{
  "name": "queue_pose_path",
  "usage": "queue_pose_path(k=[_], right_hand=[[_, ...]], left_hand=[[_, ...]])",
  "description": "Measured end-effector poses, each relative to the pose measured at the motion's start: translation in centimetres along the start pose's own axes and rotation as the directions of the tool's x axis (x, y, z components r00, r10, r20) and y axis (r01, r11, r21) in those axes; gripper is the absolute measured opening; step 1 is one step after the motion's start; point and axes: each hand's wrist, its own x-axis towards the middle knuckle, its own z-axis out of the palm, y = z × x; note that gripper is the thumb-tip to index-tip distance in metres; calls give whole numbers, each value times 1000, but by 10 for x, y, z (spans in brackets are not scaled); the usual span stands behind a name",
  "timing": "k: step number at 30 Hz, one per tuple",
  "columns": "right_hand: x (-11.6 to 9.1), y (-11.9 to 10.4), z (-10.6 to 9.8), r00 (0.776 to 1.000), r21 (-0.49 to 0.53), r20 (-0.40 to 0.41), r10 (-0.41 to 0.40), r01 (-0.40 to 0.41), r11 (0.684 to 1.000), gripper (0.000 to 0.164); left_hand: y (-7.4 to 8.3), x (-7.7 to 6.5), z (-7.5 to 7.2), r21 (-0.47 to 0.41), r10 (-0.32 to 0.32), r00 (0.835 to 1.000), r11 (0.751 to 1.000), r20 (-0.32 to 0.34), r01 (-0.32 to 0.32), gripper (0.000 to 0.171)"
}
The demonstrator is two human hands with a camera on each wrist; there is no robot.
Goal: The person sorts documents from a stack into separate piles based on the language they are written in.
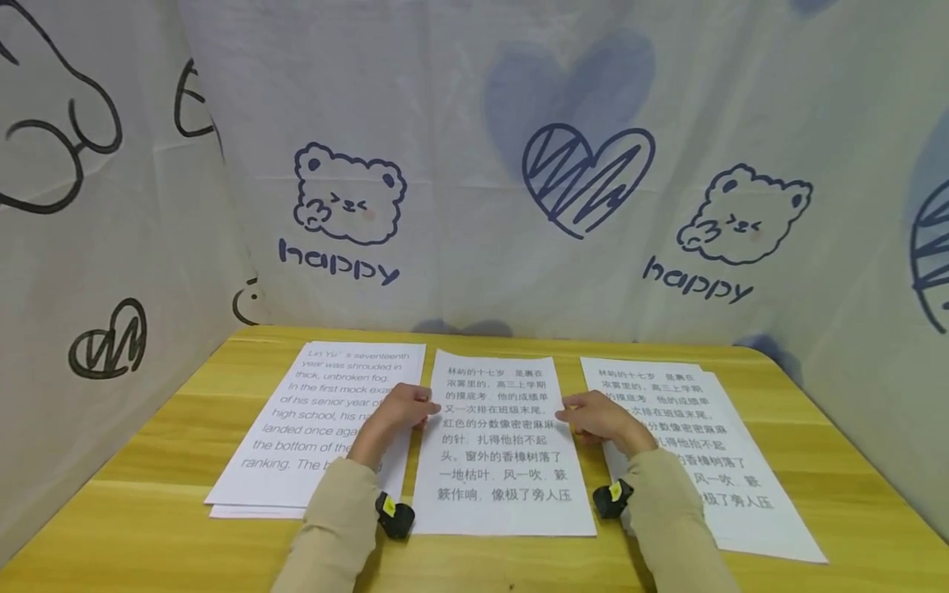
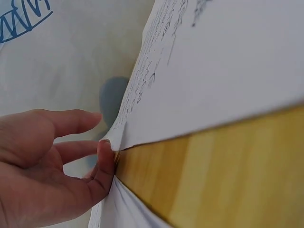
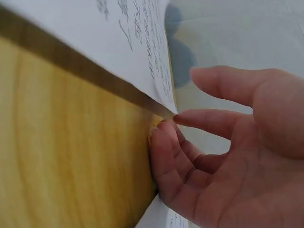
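Note:
A white sheet of paper (image 1: 497,518) printed with Chinese text lies in the middle of the table, between my hands. My left hand (image 1: 400,408) touches its left edge. In the left wrist view, the thumb (image 2: 76,121) stands apart from the sheet while lower fingers bend against the table by the paper's edge. At the right edge is my right hand (image 1: 604,420). The right wrist view shows the index finger (image 3: 209,119) meeting the sheet's edge, the thumb raised away and the other fingers loosely bent. Whether more sheets lie beneath cannot be told.
To the left lie overlapping sheets with English text (image 1: 252,486), partly under my left forearm. Overlapping sheets with Chinese text (image 1: 764,531) lie on the right, partly covered by my right forearm. A printed cloth (image 1: 460,247) hangs behind the yellow wooden table (image 1: 133,494).

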Motion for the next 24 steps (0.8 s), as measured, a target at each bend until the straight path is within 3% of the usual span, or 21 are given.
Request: queue_pose_path(k=[4, 10, 16, 24], right_hand=[[2, 1, 1, 999, 24, -42, -2, 3, 1000, 54], [3, 1, 2, 996, 78, -88, 6, 1, 997, 53], [3, 1, 4, 995, 128, -102, 19, -6, 992, 54], [7, 4, 6, 992, 148, -122, 23, -4, 989, 51]], left_hand=[[-1, 0, -1, -62, 7, 1000, 998, -20, -8, 45], [2, 0, -2, -141, 45, 997, 988, -66, -54, 41], [4, 0, 0, -145, 18, 998, 989, -68, -28, 47], [2, 2, 0, -206, -7, 990, 978, -144, -23, 46]])
